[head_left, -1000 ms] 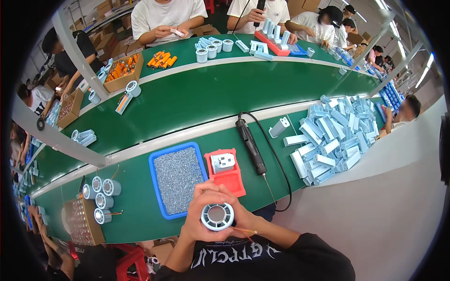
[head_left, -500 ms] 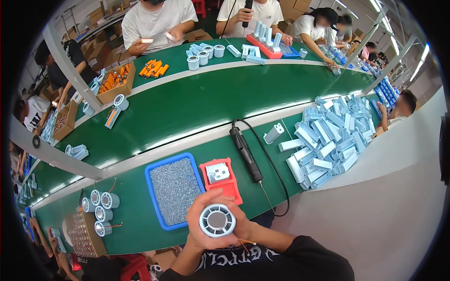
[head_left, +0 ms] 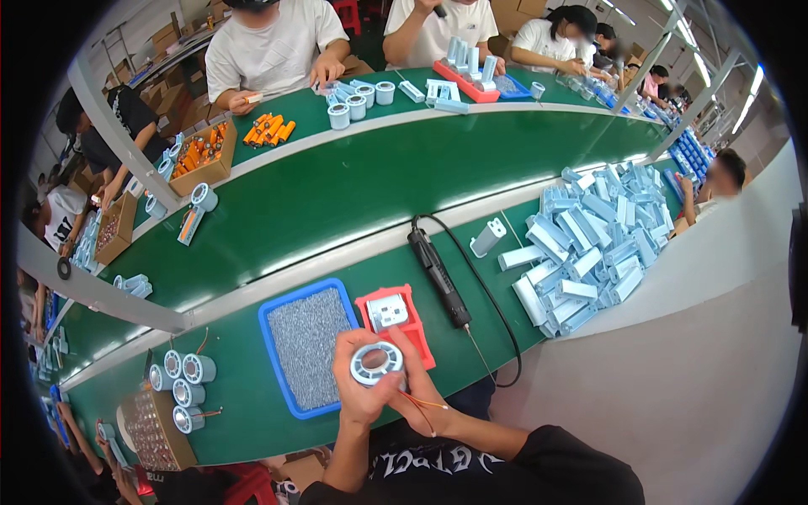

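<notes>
In front of my body I hold a light-blue round fan-like housing [head_left: 376, 363] with a spoked ring and a round metallic centre. My left hand [head_left: 357, 389] wraps its left side, thumb pressed at the near edge. My right hand [head_left: 419, 389] closes on its right side, with thin red and yellow wires [head_left: 418, 404] hanging across it. Just beyond my hands lies a red fixture [head_left: 414, 338] holding a pale-blue part [head_left: 387, 311]. Left of it is a blue tray [head_left: 280, 362] full of small metal pieces that look like screws.
A corded electric screwdriver [head_left: 438, 278] lies right of the fixture. Further right are a single upright pale-blue housing [head_left: 488, 239] and a large housing pile [head_left: 589, 244]. Several round units [head_left: 188, 392] stand left, near a parts box [head_left: 160, 433]. Co-workers sit across the green belt [head_left: 337, 185].
The round housing has tipped in my hands and moved slightly up and left. My left thumb has come over its near edge, and the wires now show more. Across the belt, co-workers' hands have moved.
</notes>
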{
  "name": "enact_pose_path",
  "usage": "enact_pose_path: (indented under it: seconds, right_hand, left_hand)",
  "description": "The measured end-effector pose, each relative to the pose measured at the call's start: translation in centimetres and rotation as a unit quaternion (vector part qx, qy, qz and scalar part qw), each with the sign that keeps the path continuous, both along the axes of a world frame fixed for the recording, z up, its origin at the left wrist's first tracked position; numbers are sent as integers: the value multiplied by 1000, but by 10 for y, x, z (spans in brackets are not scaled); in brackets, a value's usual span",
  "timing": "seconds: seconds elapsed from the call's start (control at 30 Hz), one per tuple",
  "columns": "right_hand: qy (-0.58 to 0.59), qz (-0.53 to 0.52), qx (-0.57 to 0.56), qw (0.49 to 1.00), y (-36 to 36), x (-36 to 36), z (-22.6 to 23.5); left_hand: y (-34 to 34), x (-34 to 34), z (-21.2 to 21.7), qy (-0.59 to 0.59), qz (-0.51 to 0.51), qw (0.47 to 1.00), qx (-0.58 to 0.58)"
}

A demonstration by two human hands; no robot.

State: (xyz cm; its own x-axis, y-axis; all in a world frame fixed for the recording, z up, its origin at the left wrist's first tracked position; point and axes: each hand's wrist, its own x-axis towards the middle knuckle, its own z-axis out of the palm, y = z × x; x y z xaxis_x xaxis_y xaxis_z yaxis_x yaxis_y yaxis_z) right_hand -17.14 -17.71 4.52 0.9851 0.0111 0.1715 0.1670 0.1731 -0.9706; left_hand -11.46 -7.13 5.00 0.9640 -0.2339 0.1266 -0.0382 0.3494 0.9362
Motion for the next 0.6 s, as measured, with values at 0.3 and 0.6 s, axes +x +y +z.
enact_pose_path:
  seconds: [0.3,0.6]
  right_hand:
    - [-140,288,-45,946,44,-49,-85]
    - [189,368,34,910,77,-60,-213]
  left_hand:
    - [68,-116,-46,-27,148,989,4]
    - [81,-141,-213,356,306,866,-176]
